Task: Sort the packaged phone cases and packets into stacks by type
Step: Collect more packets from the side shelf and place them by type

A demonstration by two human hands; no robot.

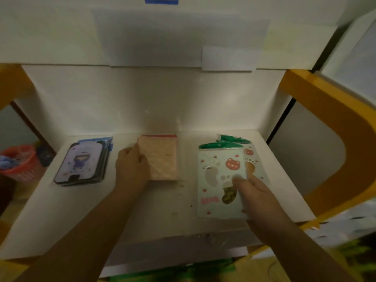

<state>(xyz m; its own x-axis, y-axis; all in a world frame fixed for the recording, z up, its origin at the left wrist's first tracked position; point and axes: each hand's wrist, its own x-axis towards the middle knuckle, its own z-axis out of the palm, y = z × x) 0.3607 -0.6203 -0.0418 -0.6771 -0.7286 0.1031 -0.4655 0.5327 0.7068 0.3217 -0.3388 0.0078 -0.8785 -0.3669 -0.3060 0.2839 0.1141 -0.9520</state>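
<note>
Fingers [238, 181] on packet [220, 182] rt edge, table [162, 208] mid bare.

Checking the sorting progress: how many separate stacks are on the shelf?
3: phone cases at left, pink packets in the middle, green-topped packets at right. Items underneath each are hidden.

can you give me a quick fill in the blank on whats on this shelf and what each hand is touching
1. The stack of phone cases lies farthest to the ____.
2. The left hand rests on the ____ stack.
3. The right hand holds a packet printed with a ____ bear face.
4. The packets have ____ tops.

Missing words: left; orange; red; green
</note>
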